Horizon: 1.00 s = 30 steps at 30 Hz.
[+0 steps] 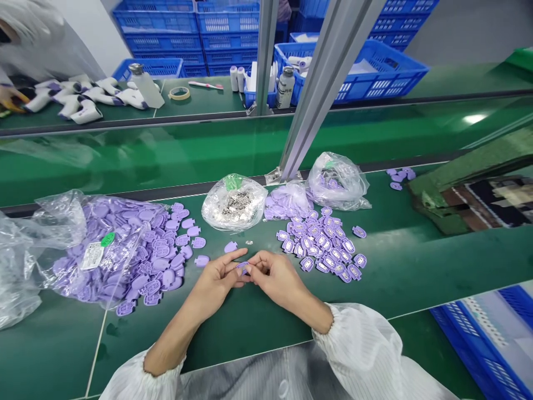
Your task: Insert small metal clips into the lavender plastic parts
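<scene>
Green workbench [54, 344] seen from above, with blue crates [156, 22] stacked beyond a second bench. Left of centre lies a large clear plastic bag [112, 250] full of lilac plastic tabs; right of centre, a loose spread of lilac tabs [320, 241] with pale centres lies directly on the bench. Between them, at the far edge, sits a smaller clear bag of silver metal bits [234, 203]. Both bare hands meet just in front of these, narrowly closed: the left hand [214, 280] and the right hand [277, 278] pinch one lilac tab [242, 268] between them. A single loose tab [230, 246] and a tiny silver piece [249, 242] lie just beyond the hands.
</scene>
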Motion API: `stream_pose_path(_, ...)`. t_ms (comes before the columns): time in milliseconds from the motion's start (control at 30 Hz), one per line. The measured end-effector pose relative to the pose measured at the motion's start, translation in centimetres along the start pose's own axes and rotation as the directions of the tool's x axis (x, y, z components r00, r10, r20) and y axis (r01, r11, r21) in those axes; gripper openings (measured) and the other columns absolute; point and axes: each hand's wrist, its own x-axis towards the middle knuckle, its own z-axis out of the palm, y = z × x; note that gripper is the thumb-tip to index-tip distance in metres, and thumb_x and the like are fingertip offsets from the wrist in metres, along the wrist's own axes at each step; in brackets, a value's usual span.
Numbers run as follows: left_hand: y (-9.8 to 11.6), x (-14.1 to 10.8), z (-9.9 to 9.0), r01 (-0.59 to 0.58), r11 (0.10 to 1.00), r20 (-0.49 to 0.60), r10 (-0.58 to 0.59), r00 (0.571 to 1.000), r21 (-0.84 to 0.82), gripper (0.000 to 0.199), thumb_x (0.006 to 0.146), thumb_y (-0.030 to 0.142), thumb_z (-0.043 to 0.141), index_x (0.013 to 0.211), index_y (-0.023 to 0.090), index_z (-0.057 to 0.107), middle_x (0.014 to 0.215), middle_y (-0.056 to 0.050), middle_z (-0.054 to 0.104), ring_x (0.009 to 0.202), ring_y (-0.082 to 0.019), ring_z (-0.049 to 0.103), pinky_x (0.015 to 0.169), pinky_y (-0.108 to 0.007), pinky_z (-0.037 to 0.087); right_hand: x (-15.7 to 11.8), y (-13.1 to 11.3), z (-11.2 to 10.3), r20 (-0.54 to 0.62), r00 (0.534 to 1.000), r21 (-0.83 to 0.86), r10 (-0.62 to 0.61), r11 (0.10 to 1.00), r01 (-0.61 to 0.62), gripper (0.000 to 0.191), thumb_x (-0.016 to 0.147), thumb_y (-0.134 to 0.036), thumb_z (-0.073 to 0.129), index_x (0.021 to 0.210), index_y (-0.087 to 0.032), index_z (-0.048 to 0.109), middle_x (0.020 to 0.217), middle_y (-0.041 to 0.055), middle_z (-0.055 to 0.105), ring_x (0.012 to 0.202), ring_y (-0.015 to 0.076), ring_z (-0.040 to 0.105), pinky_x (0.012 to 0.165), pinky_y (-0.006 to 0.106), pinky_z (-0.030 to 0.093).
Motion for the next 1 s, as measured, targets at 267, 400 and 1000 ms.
stream_pose_path(267,-0.4,-1.0,0.8,-0.049,0.977,0.021,0.046,0.999,0.207,0.042,0.089,0.042,0.051,0.125,0.02,0.058,0.106,-0.008,0.07,0.063,-0.011,0.065,0.061,-0.025,0.051,0.0,0.7,-9.8,-0.153,0.988,-0.215,0.026,0.975,-0.058,0.026,0.078,-0.042,0.064,0.081,-0.016,0.066,0.07,0.0017,0.064,0.059,0.0096,0.055,0.053,0.019,0.039)
stream_pose_path(400,0.3,-3.0,-1.2,-0.089,0.82,-0.093,0.171,0.981,0.565,0.036,0.093,0.042,0.044,0.116,0.025,0.066,0.084,-0.002,0.071,0.061,-0.012,0.061,0.059,-0.024,0.047,0.3,0.1,-10.4,-0.27,0.959,-0.502,-0.085,0.862,-0.065,0.019,0.08,-0.038,0.064,0.086,-0.02,0.068,0.068,-0.0001,0.063,0.055,0.0102,0.054,0.049,0.021,0.033)
stream_pose_path(1000,4.2,-0.6,-6.7,0.245,0.037,-0.234,0.457,0.858,0.969,0.023,0.096,0.036,0.042,0.101,0.023,0.059,0.106,-0.003,0.063,0.079,-0.019,0.064,0.052,-0.026,0.033,3.6,0.3,-2.0,0.067,0.819,-0.843,-0.569,0.407,0.352,0.023,0.096,-0.02,0.045,0.086,-0.018,0.065,0.084,0.0034,0.057,0.074,0.0122,0.049,0.067,0.028,0.03)
